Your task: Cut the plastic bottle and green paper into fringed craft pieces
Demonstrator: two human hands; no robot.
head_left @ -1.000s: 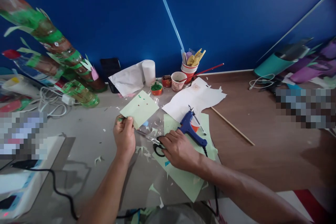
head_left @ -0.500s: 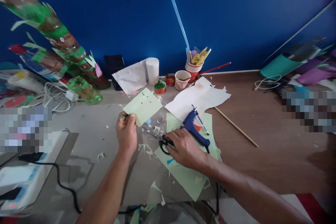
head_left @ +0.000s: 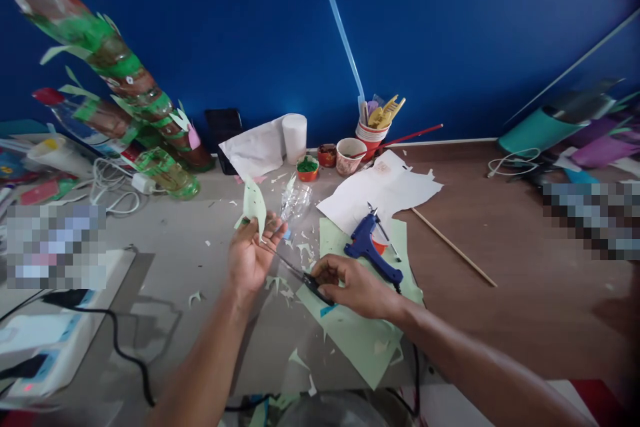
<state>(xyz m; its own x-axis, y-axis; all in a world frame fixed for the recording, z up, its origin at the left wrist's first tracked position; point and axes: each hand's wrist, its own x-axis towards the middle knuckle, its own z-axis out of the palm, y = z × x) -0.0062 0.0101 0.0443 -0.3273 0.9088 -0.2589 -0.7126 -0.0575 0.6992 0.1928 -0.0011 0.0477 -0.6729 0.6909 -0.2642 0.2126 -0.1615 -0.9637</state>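
Observation:
A piece of pale green paper [head_left: 255, 203], bent upright and speckled with small dark marks, is held in my left hand [head_left: 250, 257], some fingers of which stretch toward the right. Black-handled scissors [head_left: 314, 285] sit in my right hand [head_left: 353, 287]. Their blades point up and left, with the tips close to the paper's lower edge and my left fingers; whether they touch the paper I cannot tell. Just beyond my right hand, a blue hot glue gun [head_left: 373, 247] lies on a larger green sheet [head_left: 363, 347]. Behind my left fingers is a clear plastic bottle piece [head_left: 296, 200].
Paper scraps [head_left: 277, 283] litter the grey table. Paint cups [head_left: 307, 168], a white roll [head_left: 294, 139] and a cup of tools [head_left: 373, 133] stand along the blue wall. Painted bottles [head_left: 145, 97] rise at left, near a power strip [head_left: 75, 320]. A wooden stick [head_left: 455, 247] lies right.
The green paper has gone from flat to bent and turned on edge in my left hand. The scissors have turned edge-on, their tips now near the paper. The view has shifted slightly.

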